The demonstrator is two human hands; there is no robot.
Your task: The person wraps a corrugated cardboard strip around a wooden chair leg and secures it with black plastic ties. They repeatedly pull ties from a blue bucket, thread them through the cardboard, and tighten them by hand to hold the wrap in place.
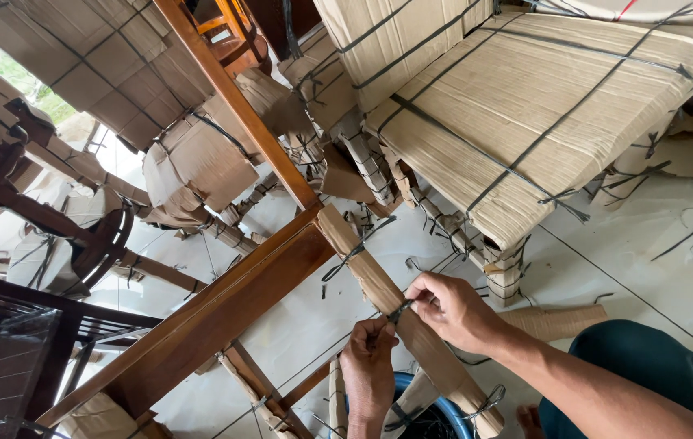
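A wooden chair frame (pixel 236 305) lies tipped in front of me. One of its legs (pixel 379 284) is wrapped in brown corrugated cardboard. A dark plastic strap (pixel 400 310) circles that leg. My left hand (pixel 368 370) pinches the strap's end from below. My right hand (pixel 450 309) grips the strap at the knot from the right side. Both hands are closed on the same strap, touching the cardboard wrap. Another strap tie (pixel 351 252) sits higher up the leg.
Several cardboard-wrapped, strapped furniture pieces (pixel 525 106) crowd the back and right. Bare dark wooden chairs (pixel 45 244) stand at left. A blue-rimmed bucket (pixel 427 415) sits below my hands. Strap scraps (pixel 684 236) lie on the white tile floor. My knee (pixel 639 366) is at lower right.
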